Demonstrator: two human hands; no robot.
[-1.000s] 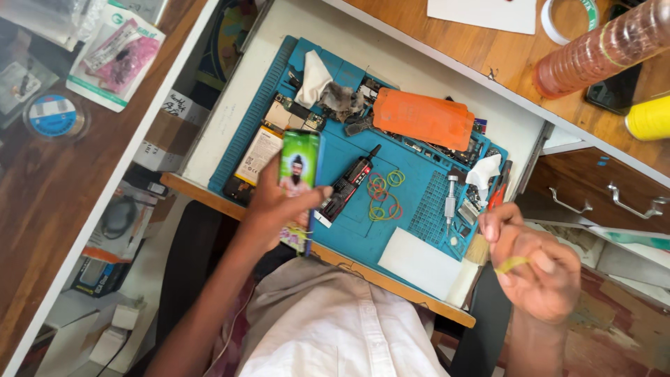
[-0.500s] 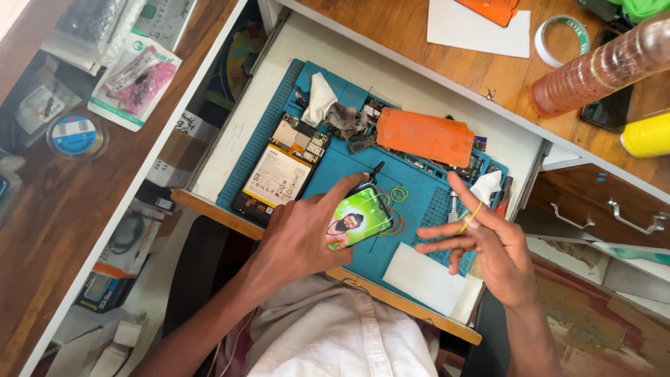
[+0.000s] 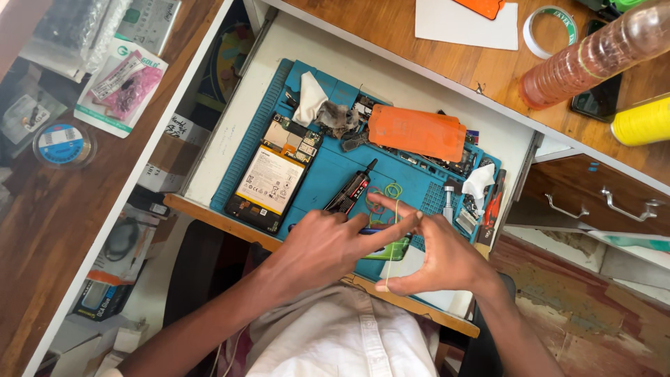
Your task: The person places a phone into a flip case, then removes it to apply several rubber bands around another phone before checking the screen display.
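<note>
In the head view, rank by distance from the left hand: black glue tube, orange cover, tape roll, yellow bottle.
Measured from the left hand:
1. Black glue tube, just above the knuckles on the blue mat.
2. Orange cover, at the mat's upper right.
3. Tape roll, on the wooden desk, top right.
4. Yellow bottle, at the right edge.

Your left hand lies knuckles up, index finger stretched right — its tip meets your right hand, whose thumb and fingers spread apart, forearms angling in from below.
</note>
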